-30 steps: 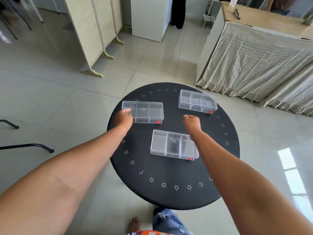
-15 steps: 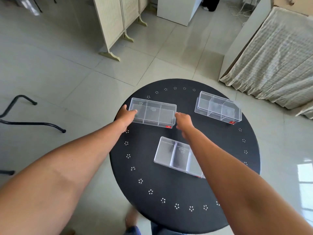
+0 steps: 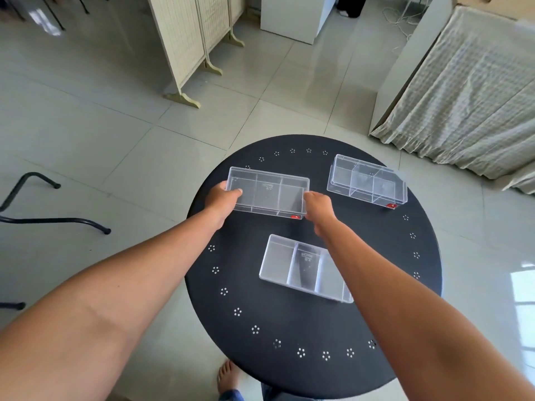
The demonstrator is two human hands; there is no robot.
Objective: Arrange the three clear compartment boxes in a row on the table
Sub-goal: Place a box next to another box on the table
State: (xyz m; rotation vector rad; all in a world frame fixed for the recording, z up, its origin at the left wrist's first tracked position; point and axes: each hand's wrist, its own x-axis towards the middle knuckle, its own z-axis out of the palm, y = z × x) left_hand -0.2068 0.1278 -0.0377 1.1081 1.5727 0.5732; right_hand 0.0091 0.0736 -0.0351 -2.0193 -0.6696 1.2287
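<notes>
Three clear compartment boxes sit on a round black table [image 3: 289, 319]. The far-left box [image 3: 269, 193] is held at both short ends: my left hand [image 3: 221, 199] grips its left end with the thumb on top, and my right hand [image 3: 317, 206] grips its right end by the red sticker. It looks raised slightly at the table's far-left edge. A second box [image 3: 366, 182] rests at the far right. The third box [image 3: 304, 267] lies near the middle, its right end hidden under my right forearm.
A folding screen [image 3: 188, 39] and a white cabinet [image 3: 295, 15] stand on the tiled floor beyond the table. A cloth-covered counter [image 3: 469, 91] is at the right. Black metal chair legs [image 3: 43, 218] are at the left. A bare foot [image 3: 227, 377] is below the table edge.
Both hands have closed onto the ends of the far-left box; a second ago my right hand was over the table's middle. The camera has tilted down and shifted left.
</notes>
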